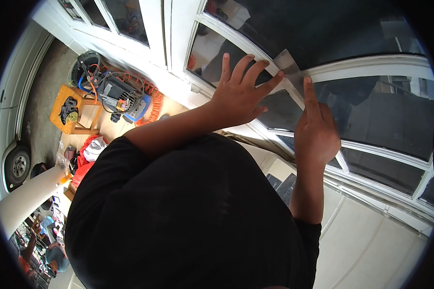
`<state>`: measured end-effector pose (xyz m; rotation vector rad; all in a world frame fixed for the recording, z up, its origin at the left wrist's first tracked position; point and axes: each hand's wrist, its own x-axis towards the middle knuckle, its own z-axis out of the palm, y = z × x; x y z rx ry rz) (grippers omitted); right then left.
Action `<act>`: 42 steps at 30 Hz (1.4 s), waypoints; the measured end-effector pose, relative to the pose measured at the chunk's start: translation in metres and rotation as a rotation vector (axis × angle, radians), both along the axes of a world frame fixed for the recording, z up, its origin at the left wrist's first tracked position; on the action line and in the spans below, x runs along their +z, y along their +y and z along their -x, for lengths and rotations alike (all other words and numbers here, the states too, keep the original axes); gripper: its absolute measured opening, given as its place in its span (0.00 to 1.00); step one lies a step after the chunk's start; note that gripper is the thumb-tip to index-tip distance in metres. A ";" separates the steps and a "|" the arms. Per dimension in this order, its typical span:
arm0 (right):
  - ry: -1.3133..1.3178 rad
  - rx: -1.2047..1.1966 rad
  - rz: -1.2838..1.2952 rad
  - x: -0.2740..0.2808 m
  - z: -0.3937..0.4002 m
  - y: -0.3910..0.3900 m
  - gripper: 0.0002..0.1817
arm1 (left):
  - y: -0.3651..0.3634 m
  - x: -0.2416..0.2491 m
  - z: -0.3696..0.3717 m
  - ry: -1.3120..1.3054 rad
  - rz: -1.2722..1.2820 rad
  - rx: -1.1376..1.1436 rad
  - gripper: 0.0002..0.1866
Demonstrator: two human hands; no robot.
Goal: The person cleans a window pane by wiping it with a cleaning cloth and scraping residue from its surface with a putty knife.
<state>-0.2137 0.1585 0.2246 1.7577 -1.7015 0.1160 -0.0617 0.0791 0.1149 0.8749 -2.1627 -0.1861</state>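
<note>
My right hand (317, 132) is closed around a putty knife, its handle hidden in the fist. The index finger lies stretched along the edge of the flat grey putty knife blade (289, 65). That blade rests against a white window frame (366, 67), at a joint between glass panes. To the left, my left hand (241, 94) is open with its fingers spread over a small pane and the white bar. One fingertip of it is at the blade's edge.
Dark glass panes (376, 115) surround both hands. At the left stand a wooden stool (74, 120) with a dark cloth, an air compressor (123, 98) with an orange coiled hose, and a parked vehicle (14, 106). A white pillar (29, 195) and people (55, 257) are at lower left.
</note>
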 end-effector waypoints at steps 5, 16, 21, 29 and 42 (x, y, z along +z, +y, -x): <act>-0.036 -0.012 0.007 -0.003 0.002 0.004 0.41 | -0.001 0.000 -0.001 0.005 0.013 -0.011 0.43; -0.027 -0.015 0.045 -0.013 -0.004 0.004 0.39 | 0.000 -0.002 0.001 0.008 0.004 -0.012 0.43; -0.083 -0.034 0.062 -0.015 -0.005 0.005 0.38 | -0.001 -0.001 -0.002 0.004 0.009 -0.023 0.43; -0.125 -0.077 0.037 -0.011 -0.007 0.005 0.37 | -0.003 -0.006 0.001 0.055 0.031 -0.031 0.45; -0.120 -0.064 0.048 -0.014 -0.007 0.001 0.37 | -0.004 -0.005 0.000 0.054 0.042 -0.028 0.45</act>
